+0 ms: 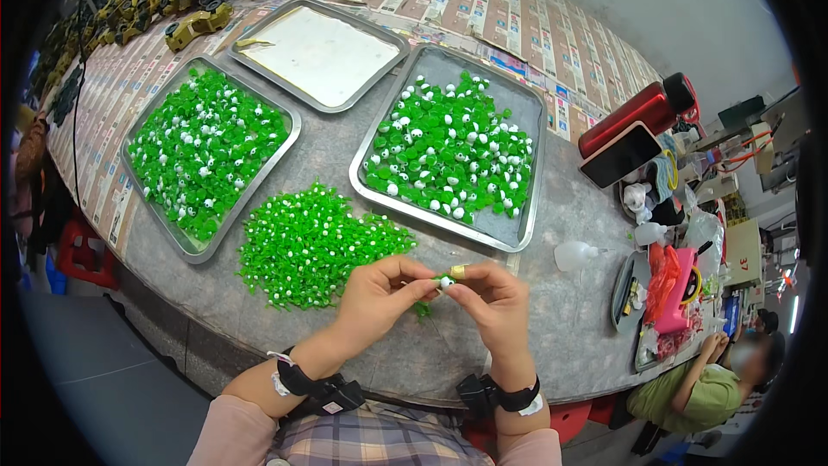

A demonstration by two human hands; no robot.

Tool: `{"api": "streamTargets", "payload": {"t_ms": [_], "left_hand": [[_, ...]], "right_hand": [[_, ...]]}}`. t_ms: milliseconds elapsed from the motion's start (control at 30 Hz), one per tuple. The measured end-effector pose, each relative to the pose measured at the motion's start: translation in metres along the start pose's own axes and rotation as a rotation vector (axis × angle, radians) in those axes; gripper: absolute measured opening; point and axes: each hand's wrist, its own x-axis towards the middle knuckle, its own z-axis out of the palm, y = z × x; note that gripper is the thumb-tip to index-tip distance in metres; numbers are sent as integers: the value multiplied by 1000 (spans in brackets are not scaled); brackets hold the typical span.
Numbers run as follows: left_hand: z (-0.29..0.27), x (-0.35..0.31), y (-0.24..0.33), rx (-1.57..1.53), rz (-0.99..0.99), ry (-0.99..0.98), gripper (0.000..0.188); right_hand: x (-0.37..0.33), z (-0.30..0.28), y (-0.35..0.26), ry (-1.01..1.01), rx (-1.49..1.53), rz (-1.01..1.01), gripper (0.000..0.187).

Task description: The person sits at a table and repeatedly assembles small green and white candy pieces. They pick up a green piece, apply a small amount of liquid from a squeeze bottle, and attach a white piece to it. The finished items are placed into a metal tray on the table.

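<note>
Between my two hands, over the near part of the table, is a small green-and-white eyeball-like piece (446, 282) with a dark dot. My left hand (379, 298) pinches it from the left, thumb against forefinger. From the other side my right hand (492, 302) grips the same piece; a yellowish band wraps its forefinger. Just beyond my left hand lies a loose heap of small green pieces with white dots (315, 246). A metal tray (360, 164) farther off holds many green and white ball-shaped pieces. A tiny green bit (422, 309) lies below my fingers.
A second filled tray (293, 125) stands at left, and a tray with a white sheet (323, 56) behind. To the right are a squeeze bottle (576, 256), a phone (621, 155), a red flask (634, 116) and a pink holder (677, 298). Yellow toy vehicles (198, 26) pile up far left. Another person (703, 388) sits right.
</note>
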Motion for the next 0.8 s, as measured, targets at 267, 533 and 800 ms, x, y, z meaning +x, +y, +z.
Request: {"api": "streamTargets", "payload": {"t_ms": [267, 533, 800], "left_hand": [[6, -5, 10, 533, 282, -9, 7], [2, -2, 6, 772, 452, 9, 6], [-63, 13, 44, -592, 466, 290, 17]], "right_hand": [[6, -13, 4, -117, 177, 186, 20], [8, -12, 11, -148, 172, 232, 20], [8, -13, -4, -145, -470, -49, 18]]}}
